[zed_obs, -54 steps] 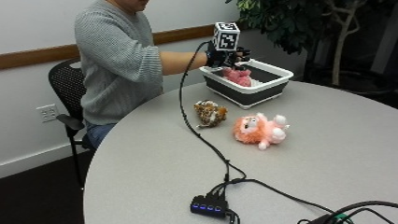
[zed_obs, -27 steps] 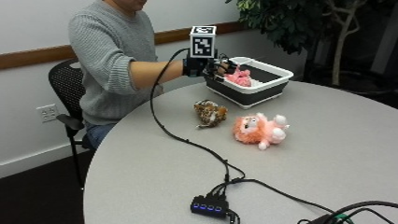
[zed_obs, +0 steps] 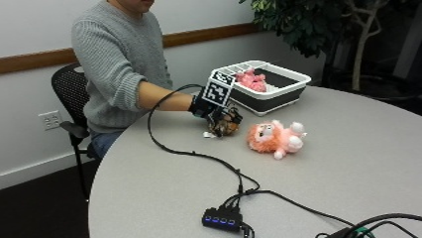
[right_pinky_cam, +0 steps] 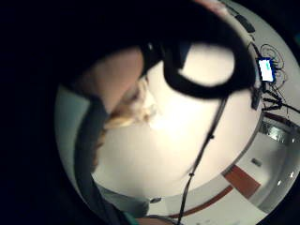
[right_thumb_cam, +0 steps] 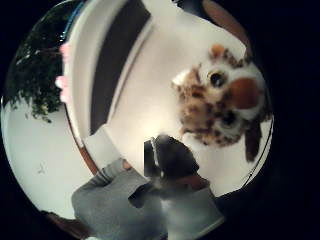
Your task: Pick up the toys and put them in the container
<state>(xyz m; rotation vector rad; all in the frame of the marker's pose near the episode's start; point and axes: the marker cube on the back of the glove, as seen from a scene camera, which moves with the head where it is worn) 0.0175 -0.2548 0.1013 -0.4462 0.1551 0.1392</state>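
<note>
My gloved right hand (zed_obs: 219, 115) hangs low over a small brown spotted plush toy (zed_obs: 227, 129) that lies on the round grey table (zed_obs: 342, 188). Its fingers are spread loosely over the toy's top and hold nothing. The thumb side palm view shows the toy's face (right_thumb_cam: 225, 105) on the table just under the palm, and its fur (right_pinky_cam: 136, 108) shows past a finger in the other palm view. An orange and pink plush toy (zed_obs: 274, 139) lies a little to the right. The white and black container (zed_obs: 280, 94) stands behind, with a pink toy (zed_obs: 249, 79) inside.
A black cable (zed_obs: 198, 154) runs from the glove across the table to a small hub (zed_obs: 221, 218) near the front edge. A potted plant (zed_obs: 310, 25) stands behind the container. The person sits on a black chair (zed_obs: 66, 94) at the table's left side.
The hand has left the container, swung left and come down over the brown spotted toy. Both loose toys lie where they were.
</note>
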